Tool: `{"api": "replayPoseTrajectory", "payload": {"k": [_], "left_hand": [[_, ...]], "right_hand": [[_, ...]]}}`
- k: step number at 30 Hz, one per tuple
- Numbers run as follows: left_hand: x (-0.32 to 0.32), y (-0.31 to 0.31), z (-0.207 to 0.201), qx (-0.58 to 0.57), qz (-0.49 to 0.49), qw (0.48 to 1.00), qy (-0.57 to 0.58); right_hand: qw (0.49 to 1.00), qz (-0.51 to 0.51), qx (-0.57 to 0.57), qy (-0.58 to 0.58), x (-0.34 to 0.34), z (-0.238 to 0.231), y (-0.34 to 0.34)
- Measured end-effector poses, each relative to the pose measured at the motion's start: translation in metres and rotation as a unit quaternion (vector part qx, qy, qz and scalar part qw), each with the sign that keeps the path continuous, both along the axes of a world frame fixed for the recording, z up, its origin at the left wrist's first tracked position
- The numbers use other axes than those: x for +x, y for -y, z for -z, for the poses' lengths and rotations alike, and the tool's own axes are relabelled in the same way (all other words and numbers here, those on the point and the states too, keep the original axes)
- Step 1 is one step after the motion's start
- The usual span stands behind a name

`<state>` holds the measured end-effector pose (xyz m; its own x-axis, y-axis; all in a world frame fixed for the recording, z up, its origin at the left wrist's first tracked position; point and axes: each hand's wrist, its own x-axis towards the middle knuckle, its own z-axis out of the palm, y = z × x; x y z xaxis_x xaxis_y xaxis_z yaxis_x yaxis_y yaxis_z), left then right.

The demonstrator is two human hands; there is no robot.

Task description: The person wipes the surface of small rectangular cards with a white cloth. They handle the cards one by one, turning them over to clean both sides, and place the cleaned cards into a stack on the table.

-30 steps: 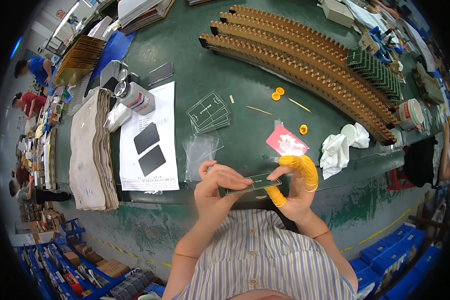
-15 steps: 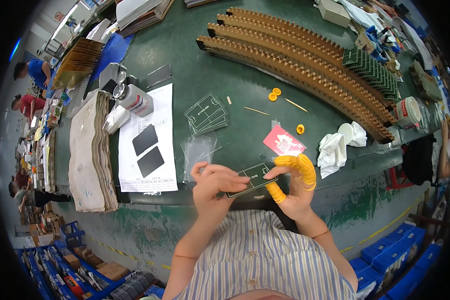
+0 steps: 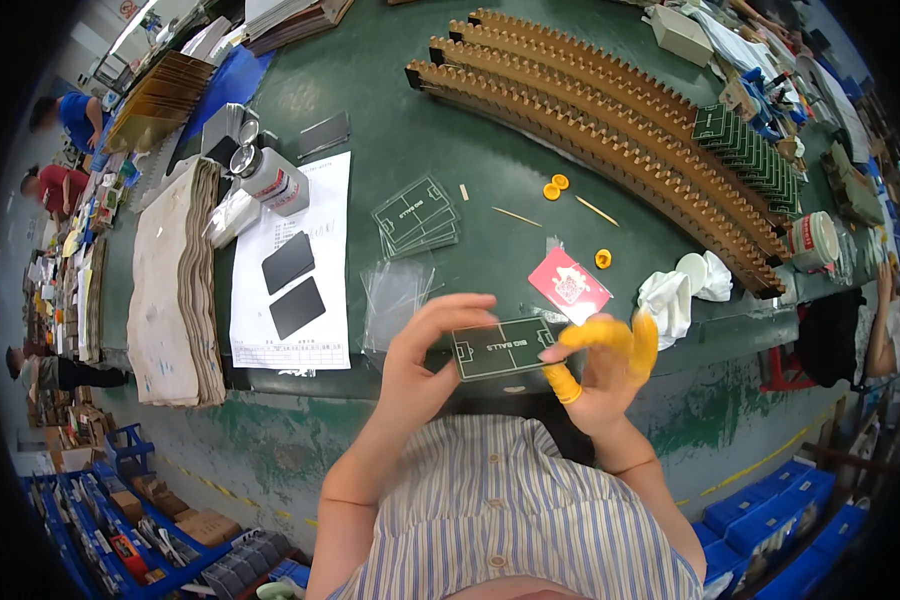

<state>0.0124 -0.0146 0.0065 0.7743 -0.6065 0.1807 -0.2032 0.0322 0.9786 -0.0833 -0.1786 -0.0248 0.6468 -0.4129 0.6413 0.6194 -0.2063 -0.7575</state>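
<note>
Both my hands hold a small dark green rectangular board point(image 3: 503, 348) with white lines, close to my chest, its printed face up toward the camera. My left hand point(image 3: 425, 360) pinches its left edge between thumb and fingers. My right hand point(image 3: 600, 362), with yellow rubber finger cots on several fingers, grips its right edge. A short stack of similar green boards point(image 3: 417, 216) lies on the green table point(image 3: 510, 170) beyond my hands, with clear plastic bags point(image 3: 394, 295) just in front of it.
A white paper sheet with two dark cards point(image 3: 292, 262), a tape roll point(image 3: 275, 180), a pile of tan sheets point(image 3: 175, 285), a red packet point(image 3: 568, 284), white cloth point(image 3: 685, 288), yellow caps point(image 3: 556, 185) and long brown slotted racks point(image 3: 620, 130) lie on the table. People work at far left.
The board has tipped from edge-on to face-up in my hands, and both hands have shifted slightly while holding it.
</note>
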Motion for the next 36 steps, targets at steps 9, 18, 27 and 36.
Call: {"api": "replayPoseTrajectory", "payload": {"k": [9,18,27,36], "left_hand": [[-0.004,0.002,-0.005,0.022,0.004,0.973,-0.228],[-0.003,0.010,-0.003,-0.036,-0.015,0.946,-0.323],[-0.004,0.022,-0.002,-0.046,-0.035,0.942,-0.331],[-0.020,0.032,0.002,-0.059,-0.051,0.945,-0.318]], "right_hand": [[0.968,-0.121,0.149,-0.162,0.010,-0.002,0.018],[0.955,-0.054,0.253,-0.142,0.000,-0.001,0.030],[0.893,0.417,-0.101,-0.135,-0.027,0.014,0.068],[0.801,0.468,-0.168,-0.334,-0.048,0.008,0.091]]}}
